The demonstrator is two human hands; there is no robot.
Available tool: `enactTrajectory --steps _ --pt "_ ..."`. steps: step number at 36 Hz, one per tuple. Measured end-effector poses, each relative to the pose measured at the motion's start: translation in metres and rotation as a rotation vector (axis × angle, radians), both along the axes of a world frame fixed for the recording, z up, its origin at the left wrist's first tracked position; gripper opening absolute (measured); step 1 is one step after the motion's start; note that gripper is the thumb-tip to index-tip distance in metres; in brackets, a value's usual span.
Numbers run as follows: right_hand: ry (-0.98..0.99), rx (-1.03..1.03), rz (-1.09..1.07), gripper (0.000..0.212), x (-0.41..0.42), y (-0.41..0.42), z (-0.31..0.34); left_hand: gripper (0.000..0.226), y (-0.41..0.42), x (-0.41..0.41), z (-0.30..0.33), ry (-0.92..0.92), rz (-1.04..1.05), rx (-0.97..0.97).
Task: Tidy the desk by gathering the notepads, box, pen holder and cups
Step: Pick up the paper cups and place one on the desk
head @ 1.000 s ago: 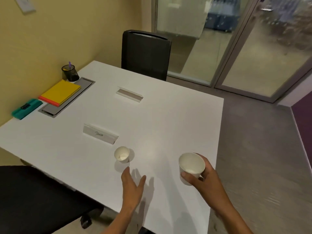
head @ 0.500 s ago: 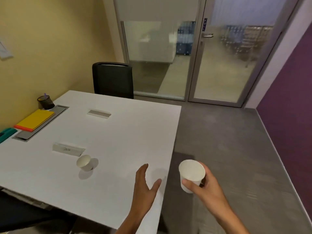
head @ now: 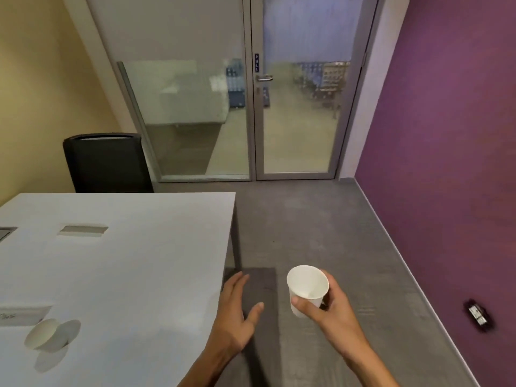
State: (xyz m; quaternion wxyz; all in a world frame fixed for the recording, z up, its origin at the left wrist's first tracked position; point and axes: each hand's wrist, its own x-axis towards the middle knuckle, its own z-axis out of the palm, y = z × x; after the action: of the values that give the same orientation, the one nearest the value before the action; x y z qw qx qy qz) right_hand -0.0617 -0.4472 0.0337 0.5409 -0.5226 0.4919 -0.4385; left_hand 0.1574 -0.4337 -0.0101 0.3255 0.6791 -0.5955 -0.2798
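— White bench [head: 125, 269] beside the glass door [head: 296, 107]. How far along?

— Right hand [head: 329, 308] fingers grip one cup [head: 307, 289] off the bench; left hand [head: 234, 317] open, empty. Second cup [head: 42, 335] remains on the bench; other items out of view.

The right hand [head: 332, 305] is curled in a grasp, while the left hand [head: 234, 317] hangs empty, fingers spread.

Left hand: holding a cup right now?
No. The left hand is open and empty at the desk edge; only the right hand has a grip on a paper cup.
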Motion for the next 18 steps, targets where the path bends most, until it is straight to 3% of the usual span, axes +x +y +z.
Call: enactTrajectory --steps 18 --pt "0.065 -0.047 -0.104 0.067 0.020 -0.213 0.015 0.070 -0.234 0.002 0.022 0.094 -0.079 -0.050"
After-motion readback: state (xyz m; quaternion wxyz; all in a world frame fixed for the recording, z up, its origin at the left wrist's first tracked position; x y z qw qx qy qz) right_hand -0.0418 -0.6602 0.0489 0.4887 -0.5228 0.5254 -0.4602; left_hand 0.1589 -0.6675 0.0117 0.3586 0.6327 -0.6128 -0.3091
